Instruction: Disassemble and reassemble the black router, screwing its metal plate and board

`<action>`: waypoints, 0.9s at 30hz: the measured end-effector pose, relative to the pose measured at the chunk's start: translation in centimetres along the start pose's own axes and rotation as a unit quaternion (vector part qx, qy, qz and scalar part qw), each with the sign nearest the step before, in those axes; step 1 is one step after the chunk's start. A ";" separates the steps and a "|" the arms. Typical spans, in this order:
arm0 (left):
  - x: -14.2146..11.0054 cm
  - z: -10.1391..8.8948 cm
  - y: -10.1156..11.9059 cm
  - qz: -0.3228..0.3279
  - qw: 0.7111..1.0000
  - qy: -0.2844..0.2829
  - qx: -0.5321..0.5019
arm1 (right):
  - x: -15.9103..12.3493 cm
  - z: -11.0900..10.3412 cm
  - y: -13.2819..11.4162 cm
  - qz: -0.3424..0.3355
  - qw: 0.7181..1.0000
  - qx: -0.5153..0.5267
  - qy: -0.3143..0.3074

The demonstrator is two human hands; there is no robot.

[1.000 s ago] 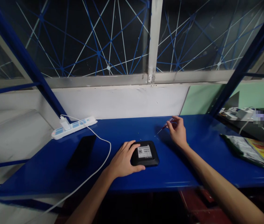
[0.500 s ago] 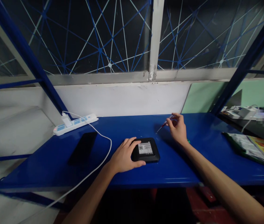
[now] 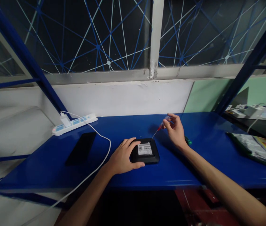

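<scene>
A black, rounded-square device (image 3: pixel 156 153) with a white printed label (image 3: pixel 144 149) lies flat on the blue desk (image 3: pixel 128 128). My left hand (image 3: pixel 125 157) grips its left side, fingers over the top edge and thumb along the near edge. In my right hand (image 3: pixel 175 130) is a screwdriver (image 3: pixel 161 125) with a clear and red handle. Its thin shaft slants down to the left, and the tip is at the device's far right corner; whether it touches, I cannot tell. A green-ended tool (image 3: pixel 188 141) shows partly behind my right wrist.
A black phone-like slab (image 3: pixel 81 149) lies left of the device. Behind it sits a white power strip (image 3: pixel 75 125) with a plugged-in charger (image 3: pixel 64 120); its white cable (image 3: pixel 108 150) curves across the desk. A colourful plastic packet (image 3: pixel 257 149) rests at the right.
My right hand has moved slightly left, bringing the screwdriver tip from the desk beside the device to its far right corner. More of the green-ended tool shows. My left hand keeps its hold.
</scene>
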State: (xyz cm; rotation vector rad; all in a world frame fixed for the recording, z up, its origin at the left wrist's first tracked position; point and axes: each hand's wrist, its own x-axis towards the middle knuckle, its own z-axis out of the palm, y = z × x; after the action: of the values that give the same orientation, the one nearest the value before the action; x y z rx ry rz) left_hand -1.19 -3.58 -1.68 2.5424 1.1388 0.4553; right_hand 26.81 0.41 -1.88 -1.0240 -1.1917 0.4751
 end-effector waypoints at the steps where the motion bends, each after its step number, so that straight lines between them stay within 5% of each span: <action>1: 0.0 0.0 0.0 0.002 1.000 0.001 0.000 | 0.0 0.0 0.0 0.001 1.000 0.000 -0.001; 27: 0.1 -0.1 0.1 0.009 1.000 0.001 0.006 | -0.6 0.0 -0.2 -0.032 0.994 -0.101 -0.033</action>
State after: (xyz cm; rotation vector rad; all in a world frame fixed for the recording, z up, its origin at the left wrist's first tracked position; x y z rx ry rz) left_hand -1.08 -3.60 -1.52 2.5659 1.1222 0.4563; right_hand 26.55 -0.14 -2.02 -1.1448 -1.3481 0.3455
